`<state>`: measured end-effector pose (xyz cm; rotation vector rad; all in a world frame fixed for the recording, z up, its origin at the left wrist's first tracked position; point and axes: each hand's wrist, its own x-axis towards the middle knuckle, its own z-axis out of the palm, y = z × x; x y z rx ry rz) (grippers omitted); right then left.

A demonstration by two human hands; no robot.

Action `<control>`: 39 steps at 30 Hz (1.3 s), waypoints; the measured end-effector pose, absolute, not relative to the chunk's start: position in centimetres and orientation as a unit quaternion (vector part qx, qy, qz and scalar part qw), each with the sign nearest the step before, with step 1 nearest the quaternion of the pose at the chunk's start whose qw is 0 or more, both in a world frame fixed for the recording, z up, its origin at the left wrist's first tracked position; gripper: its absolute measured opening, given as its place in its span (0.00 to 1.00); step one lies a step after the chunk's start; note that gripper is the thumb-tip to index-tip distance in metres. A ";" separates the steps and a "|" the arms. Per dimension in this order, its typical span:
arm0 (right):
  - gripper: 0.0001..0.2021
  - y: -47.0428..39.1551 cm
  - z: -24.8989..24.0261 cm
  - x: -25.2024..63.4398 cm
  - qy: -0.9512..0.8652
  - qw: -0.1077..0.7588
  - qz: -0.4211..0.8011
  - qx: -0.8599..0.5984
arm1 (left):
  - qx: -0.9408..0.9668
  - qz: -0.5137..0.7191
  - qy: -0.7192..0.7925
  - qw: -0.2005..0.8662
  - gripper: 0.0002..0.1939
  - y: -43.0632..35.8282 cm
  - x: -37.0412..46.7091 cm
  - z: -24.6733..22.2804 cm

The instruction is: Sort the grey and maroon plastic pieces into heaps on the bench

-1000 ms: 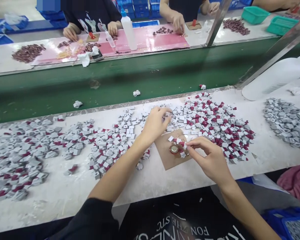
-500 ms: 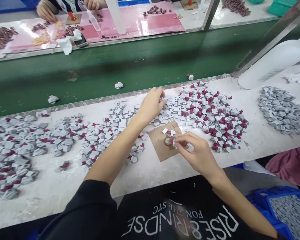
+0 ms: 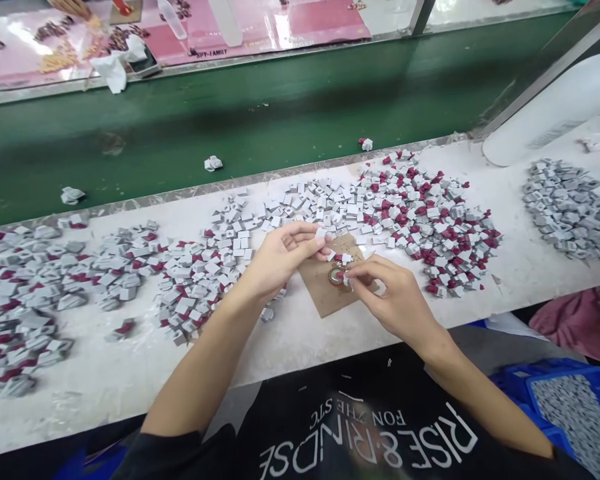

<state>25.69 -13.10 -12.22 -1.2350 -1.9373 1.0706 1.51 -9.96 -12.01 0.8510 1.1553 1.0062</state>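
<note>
My left hand (image 3: 295,253) pinches a small light-grey plastic piece (image 3: 321,233) between thumb and fingertips, just above the left side of a brown cardboard square (image 3: 325,300). With thumb and index finger together, my right hand (image 3: 387,290) grips a small grey and dark-red piece (image 3: 347,279). That piece is over a small round metal cap (image 3: 335,275) lying on the cardboard. A couple of white and red pieces (image 3: 340,258) lie on the cardboard just beyond the cap. Beyond my hands spreads a heap of loose light-grey pieces (image 3: 305,200).
Grey and red pieces (image 3: 430,220) are heaped at right, with more piles (image 3: 15,320) at left. A grey pile (image 3: 573,207) and a white bottle (image 3: 555,110) stand far right. A green strip (image 3: 280,127) separates another bench with a co-worker's hand (image 3: 73,7). Blue bins (image 3: 517,383) sit below right.
My left hand has come back from the grey heap toward the cardboard with a light-grey piece in its fingers. My right hand stays at the cap. The view has tilted slightly downward.
</note>
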 end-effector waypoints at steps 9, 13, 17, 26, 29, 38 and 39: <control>0.08 -13.1 -12.3 25.6 -0.725 0.311 0.405 -0.463 | 0.298 0.458 0.517 0.659 0.06 -11.1 2.6 -12.1; 0.05 -12.8 -12.2 25.7 -0.660 0.347 0.457 -0.485 | 0.324 0.453 0.530 0.639 0.07 -10.9 2.6 -12.3; 0.04 -11.3 -12.5 25.7 -0.496 0.463 0.553 -0.484 | 0.416 0.455 0.544 0.570 0.06 -10.8 3.1 -11.8; 0.12 -9.1 -11.7 25.1 -0.360 0.519 0.656 -0.413 | 0.377 0.502 0.491 0.604 0.07 -9.3 6.0 -10.3; 0.12 -9.2 -11.7 25.0 -0.370 0.519 0.649 -0.416 | 0.366 0.497 0.490 0.616 0.11 -9.0 6.2 -10.3; 0.14 -9.1 -12.1 24.9 -0.385 0.523 0.635 -0.418 | 0.388 0.478 0.493 0.615 0.09 -9.1 6.0 -10.0; 0.14 -9.1 -12.2 24.9 -0.396 0.518 0.626 -0.429 | 0.392 0.476 0.493 0.613 0.09 -9.1 6.0 -10.0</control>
